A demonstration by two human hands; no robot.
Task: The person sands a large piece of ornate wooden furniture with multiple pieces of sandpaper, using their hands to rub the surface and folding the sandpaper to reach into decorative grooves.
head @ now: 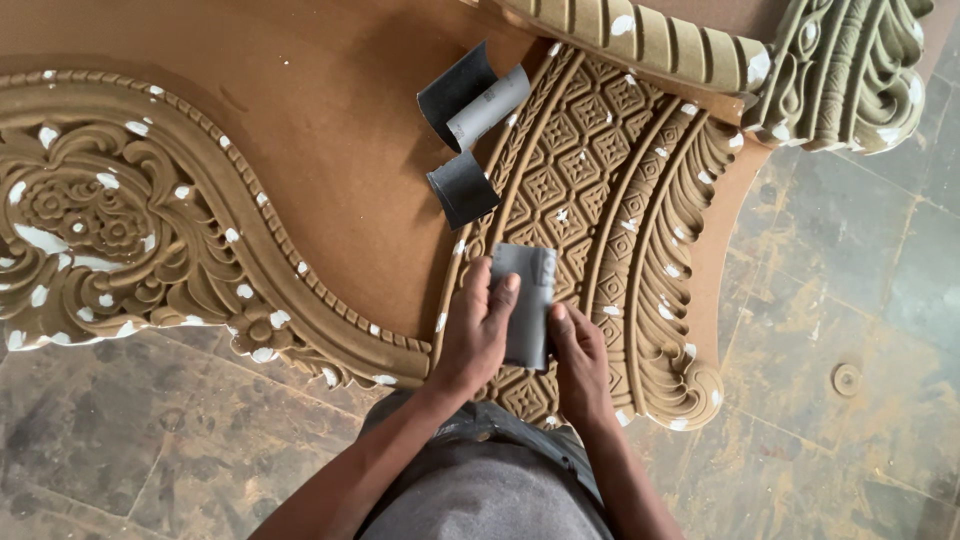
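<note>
Head view: a large carved brown panel (330,150) lies flat over a stained stone floor (850,300), and its scrolled lower edge ends just ahead of the person's waist. The left hand (478,330) and right hand (580,360) both bear on a folded sheet of grey sandpaper (525,300), which rests on the diamond-patterned carved band (580,160) near the panel's lower edge. The left hand's fingers lie flat along the sheet's left side; the right hand's fingers curl against its lower right edge, so the sheet is held pressed between both hands and the carving. Open floor lies to the right of the leaf-carved border (680,250) and below the left scrollwork (90,220). No containers are in view. Two curled spare sandpaper pieces (470,100) (462,188) sit on the smooth part of the panel just above the hands, the nearer one close to the sheet. A second carved piece (840,60) overlaps the panel's upper right corner. White filler spots dot the carvings.
</note>
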